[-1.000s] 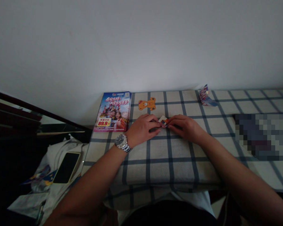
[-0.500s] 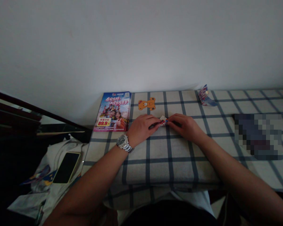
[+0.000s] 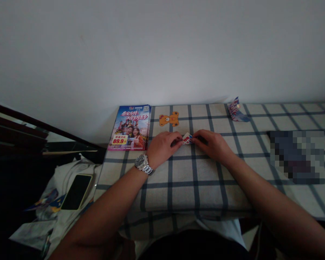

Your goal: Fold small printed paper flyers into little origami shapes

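Between my two hands is a small folded piece of printed paper [image 3: 187, 138], white with red and blue marks. My left hand [image 3: 165, 146], with a metal watch [image 3: 143, 164] on its wrist, pinches the paper's left side. Its right side is pinched by the thumb and fingers of my right hand [image 3: 209, 144]. Fingertips cover both ends of the paper. Just beyond my left hand, an orange bear cutout [image 3: 169, 119] lies flat on the checked tablecloth [image 3: 178, 191].
A stack of colourful flyers [image 3: 130, 126] lies at the table's left. By the wall stands a curled, folded printed paper [image 3: 237, 111]. A dark, partly pixelated object [image 3: 289, 155] lies at right. Below the left edge, a phone [image 3: 76, 192] rests on white bags [image 3: 67, 168].
The folded paper has turned slightly between my fingers, showing more white and red print. Both hands stay nearly in place, still pinching it.
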Motion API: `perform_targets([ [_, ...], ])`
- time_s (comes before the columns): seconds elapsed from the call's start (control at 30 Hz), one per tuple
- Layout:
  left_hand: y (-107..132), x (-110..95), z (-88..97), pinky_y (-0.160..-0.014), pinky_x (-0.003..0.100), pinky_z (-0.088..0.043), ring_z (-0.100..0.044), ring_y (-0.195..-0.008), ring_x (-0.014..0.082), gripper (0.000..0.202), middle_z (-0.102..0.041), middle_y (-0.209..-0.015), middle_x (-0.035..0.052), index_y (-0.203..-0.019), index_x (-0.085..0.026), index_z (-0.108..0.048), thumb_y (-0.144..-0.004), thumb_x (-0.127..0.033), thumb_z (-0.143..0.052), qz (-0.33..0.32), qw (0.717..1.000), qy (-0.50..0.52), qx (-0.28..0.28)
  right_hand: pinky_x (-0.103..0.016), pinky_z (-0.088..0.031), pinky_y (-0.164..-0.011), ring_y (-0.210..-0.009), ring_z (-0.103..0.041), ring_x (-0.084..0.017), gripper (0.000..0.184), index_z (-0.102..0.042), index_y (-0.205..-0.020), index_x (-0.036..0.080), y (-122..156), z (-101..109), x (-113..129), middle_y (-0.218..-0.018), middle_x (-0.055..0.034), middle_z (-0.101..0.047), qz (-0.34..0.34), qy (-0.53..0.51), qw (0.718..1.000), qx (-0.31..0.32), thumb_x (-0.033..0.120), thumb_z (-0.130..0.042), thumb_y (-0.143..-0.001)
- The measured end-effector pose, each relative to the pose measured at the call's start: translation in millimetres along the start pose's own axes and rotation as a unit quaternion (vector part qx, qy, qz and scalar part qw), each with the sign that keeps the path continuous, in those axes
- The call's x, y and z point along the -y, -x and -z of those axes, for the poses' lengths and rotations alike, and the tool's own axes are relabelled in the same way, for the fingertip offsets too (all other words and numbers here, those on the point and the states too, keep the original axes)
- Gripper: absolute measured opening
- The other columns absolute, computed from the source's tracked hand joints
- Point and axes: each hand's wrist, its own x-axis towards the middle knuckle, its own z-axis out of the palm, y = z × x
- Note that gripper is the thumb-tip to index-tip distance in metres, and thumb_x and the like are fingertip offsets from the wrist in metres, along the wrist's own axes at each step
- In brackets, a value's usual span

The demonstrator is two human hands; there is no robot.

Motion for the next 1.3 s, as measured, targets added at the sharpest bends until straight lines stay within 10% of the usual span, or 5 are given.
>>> perform_targets([
  [1.3, -3.9, -2.4, -8.9, -0.071, 0.03, -0.05, -0.068, -0.086, 0.017, 0.014, -0.071, -0.098, 0.0016, -0.099, -0.022, -0.077, -0.099, -0.035, -0.071, 0.053, 0.997, 0.035, -0.035, -0.041, -0.06, -0.081, -0.087, -0.067, -0.022, 0.027, -0.078, -0.118, 0.023, -5.0, -13.5, -1.7, -0.107, -0.0099, -0.065, 0.02, 0.026, 0.998, -0.048, 0.035, -0.059, -0.103],
])
